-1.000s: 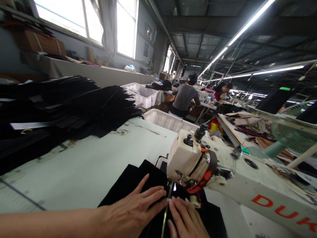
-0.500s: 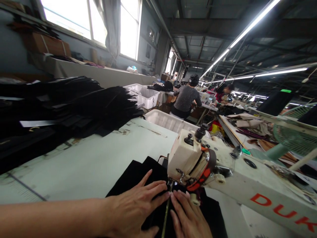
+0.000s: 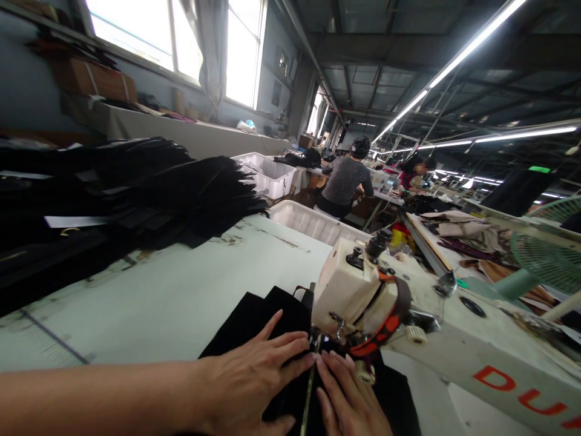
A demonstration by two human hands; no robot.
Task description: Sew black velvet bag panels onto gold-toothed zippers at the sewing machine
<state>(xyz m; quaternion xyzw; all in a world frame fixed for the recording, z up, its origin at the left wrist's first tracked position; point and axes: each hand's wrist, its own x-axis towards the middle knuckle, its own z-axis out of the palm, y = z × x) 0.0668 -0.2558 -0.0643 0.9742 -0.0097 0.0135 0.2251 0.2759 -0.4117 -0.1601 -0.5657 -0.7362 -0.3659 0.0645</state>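
Flat and unclenched, left hand (image 3: 261, 370) and right hand (image 3: 347, 393) rest on black cloth (image 3: 240, 327), lower centre; a brassy strip (image 3: 309, 390) on it points lengthwise upward, leaning slightly right, toward the sewing machine (image 3: 454, 333).

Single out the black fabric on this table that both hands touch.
The black fabric piece under the left hand and right hand at the sewing machine, a golden strip running between them; the black fabric pile at left touches neither hand.

Red "DU" lettering (image 3: 526, 396) on sewing machine (image 3: 447, 339)
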